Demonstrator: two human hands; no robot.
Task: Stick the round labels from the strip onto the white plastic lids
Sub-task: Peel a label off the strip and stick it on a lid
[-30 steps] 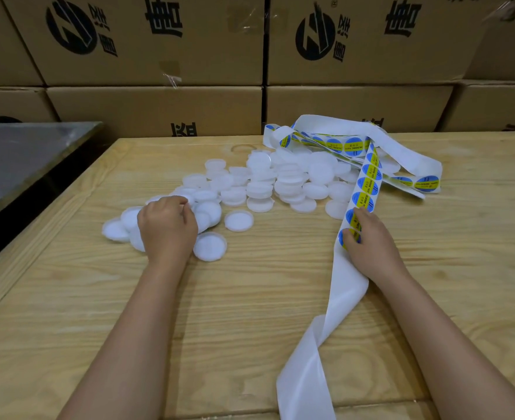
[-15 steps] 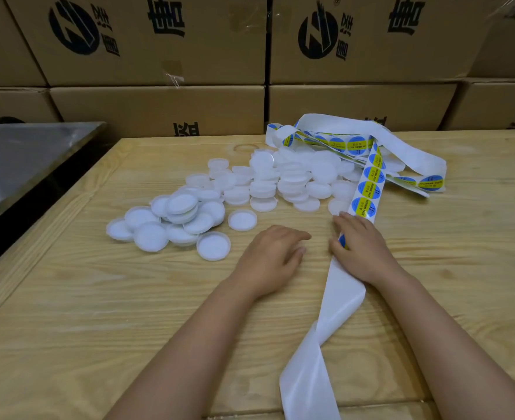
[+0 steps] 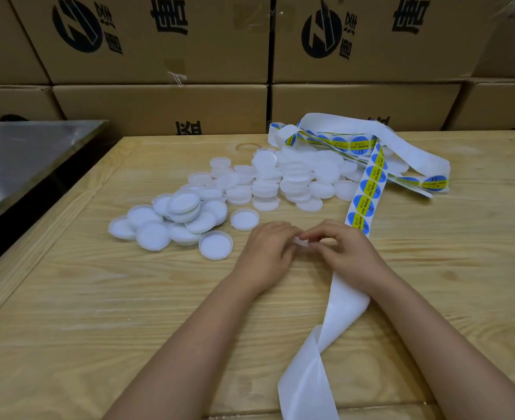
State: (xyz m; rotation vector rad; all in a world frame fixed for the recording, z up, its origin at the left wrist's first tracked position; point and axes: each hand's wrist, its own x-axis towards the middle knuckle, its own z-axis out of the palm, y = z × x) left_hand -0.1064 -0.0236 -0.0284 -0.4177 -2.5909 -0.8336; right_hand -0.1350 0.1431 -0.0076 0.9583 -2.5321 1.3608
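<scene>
A pile of white plastic lids point(image 3: 295, 177) lies on the wooden table point(image 3: 98, 328), spreading left to a looser group point(image 3: 171, 219). The label strip point(image 3: 368, 189) carries round blue-and-yellow labels and runs from a tangle at the back right down under my right wrist; its bare white backing point(image 3: 313, 368) curls toward the front edge. My left hand point(image 3: 265, 253) and my right hand point(image 3: 347, 250) meet in front of the pile. Between their curled fingertips they pinch one white lid point(image 3: 301, 242), of which only an edge shows. Any label on it is hidden by the fingers.
Stacked cardboard boxes point(image 3: 159, 40) with dark print wall off the back of the table. A steel surface point(image 3: 22, 156) stands to the left, across a dark gap. Bare wood lies in front of and between my forearms.
My left hand left the lids at the left and came to the middle with one lid. My right hand came off the strip and met it at that lid.
</scene>
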